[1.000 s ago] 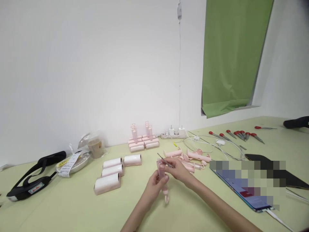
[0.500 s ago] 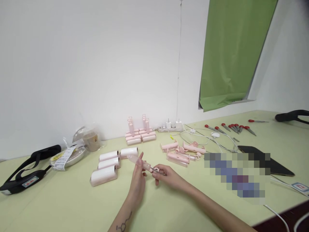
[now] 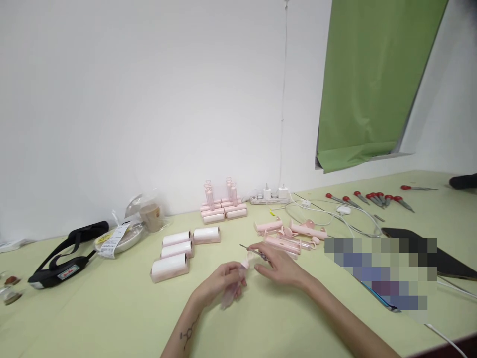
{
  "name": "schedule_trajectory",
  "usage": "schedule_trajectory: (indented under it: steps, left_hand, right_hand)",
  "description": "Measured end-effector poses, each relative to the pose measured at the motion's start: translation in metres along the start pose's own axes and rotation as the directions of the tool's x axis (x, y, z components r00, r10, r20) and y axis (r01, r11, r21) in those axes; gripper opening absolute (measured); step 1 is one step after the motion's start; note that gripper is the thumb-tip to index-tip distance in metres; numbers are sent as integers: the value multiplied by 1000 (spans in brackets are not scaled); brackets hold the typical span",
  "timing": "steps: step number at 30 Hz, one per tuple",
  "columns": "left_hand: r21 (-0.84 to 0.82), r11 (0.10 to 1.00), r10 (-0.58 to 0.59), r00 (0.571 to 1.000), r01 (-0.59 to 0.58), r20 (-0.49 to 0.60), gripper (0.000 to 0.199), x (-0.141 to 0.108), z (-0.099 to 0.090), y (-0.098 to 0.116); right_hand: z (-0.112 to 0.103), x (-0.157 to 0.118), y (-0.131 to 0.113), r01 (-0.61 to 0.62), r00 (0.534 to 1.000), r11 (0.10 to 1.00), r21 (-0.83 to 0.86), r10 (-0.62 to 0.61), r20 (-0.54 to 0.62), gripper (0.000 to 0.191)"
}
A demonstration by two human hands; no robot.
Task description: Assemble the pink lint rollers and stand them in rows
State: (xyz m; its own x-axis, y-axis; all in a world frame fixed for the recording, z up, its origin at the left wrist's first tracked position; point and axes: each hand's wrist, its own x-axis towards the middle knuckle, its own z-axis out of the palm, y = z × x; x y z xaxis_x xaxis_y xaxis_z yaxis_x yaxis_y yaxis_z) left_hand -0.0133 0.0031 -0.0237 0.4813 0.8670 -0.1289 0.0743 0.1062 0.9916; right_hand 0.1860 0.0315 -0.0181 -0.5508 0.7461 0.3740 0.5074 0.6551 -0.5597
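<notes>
Closed fingers of my left hand (image 3: 222, 280) hold a pale pink, partly clear plastic piece (image 3: 230, 294), which tilts down toward me and is slightly blurred. Just to the right, my right hand (image 3: 279, 264) grips a thin metal tool (image 3: 257, 252) whose tip points to the upper left. A pink ring-like end (image 3: 250, 256) of the piece lies between the two hands. Behind my right hand are several pink handles and clear tubes (image 3: 282, 243). White rolls (image 3: 170, 267) in clear covers lie left of my hands.
Pink rollers (image 3: 213, 218) with upright handles stand by the wall. Behind them to the right is a power strip (image 3: 269, 200) with white cables. Red-ended tools (image 3: 376, 199) lie at back right, a black tablet-like object (image 3: 413, 248) at right, a black strap (image 3: 61, 268) and wrapped bowl (image 3: 126, 238) at left.
My left hand has turned, so the pink piece now tilts downward instead of up to the left. My right hand has lifted a little away with the metal tool. The whole view has shifted slightly.
</notes>
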Motion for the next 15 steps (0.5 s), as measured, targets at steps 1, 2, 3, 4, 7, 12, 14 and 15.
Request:
schedule_trajectory:
  steps: [1,2,3,4,7,12,14,15]
  left_hand:
    - [21,999,49,996,-47,-79,23,3,1,-1]
    - [39,996,89,984,-84,-151,23,6,0,-1]
    - [54,993,116,972,-108,-203,24,9,-1,-2]
    - [68,990,136,962,-123,-237,26,11,-2,-3]
    - [133,979,184,941,-152,-283,28,14,-5,-5]
    - [343,924,263,933,-170,-246,18,5,6,-6]
    - [583,797,338,916,-157,-216,18,0,13,-5]
    - [714,686,383,904,-140,-191,21,-1,16,-5]
  right_hand:
    - [0,0,1,-18,1000,1000,-5,18,-13,32]
    - [0,1,1,-36,999,999,-12,36,-24,30]
    - [0,2,3,-53,998,998,-20,52,-33,30]
    - [0,3,4,-68,997,997,-24,67,-37,32]
    - [1,4,6,-94,995,996,-6,94,-12,32]
    - [8,2,-1,-93,994,970,225,78,71,33]
    - [9,1,-5,-106,987,933,343,56,151,46]
    - [10,0,-7,-107,981,913,394,34,189,48]
